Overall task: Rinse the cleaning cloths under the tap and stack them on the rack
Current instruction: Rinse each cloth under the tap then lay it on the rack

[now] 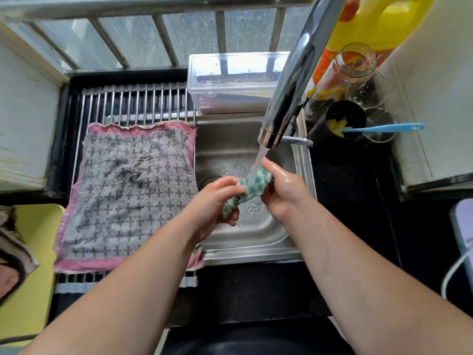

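- At the far left edge, a brown-edged cloth [12, 242] lies on a yellow surface [33, 265]. You see only a part of it.
- The roll-up rack [133, 103] of metal rods lies just left of the sink basin. A grey cloth [128, 190] with dark crosses and a pink border is spread flat on it. It covers most of the rods, and bare rods show at the far side.
- Your left hand [215, 201] is over the basin, with its fingers curled around the near-left end of the green and white cloth [252, 187].
- This cloth is bunched into a short roll between your two hands, right of the rack. The water stream [258, 160] falls on its far end.
- Your right hand [284, 190] grips the right end of the same cloth, and its skin is wet.
- The steel sink [256, 234] is under both hands.
- The chrome tap [294, 80] reaches from the far right over the basin, and water runs from it.
- At the far side of the sink stands a clear plastic box [230, 83]. Right of the tap are a glass jar [343, 73], a yellow bottle [378, 19] and a black cup [340, 124] holding a blue-handled tool [384, 128].
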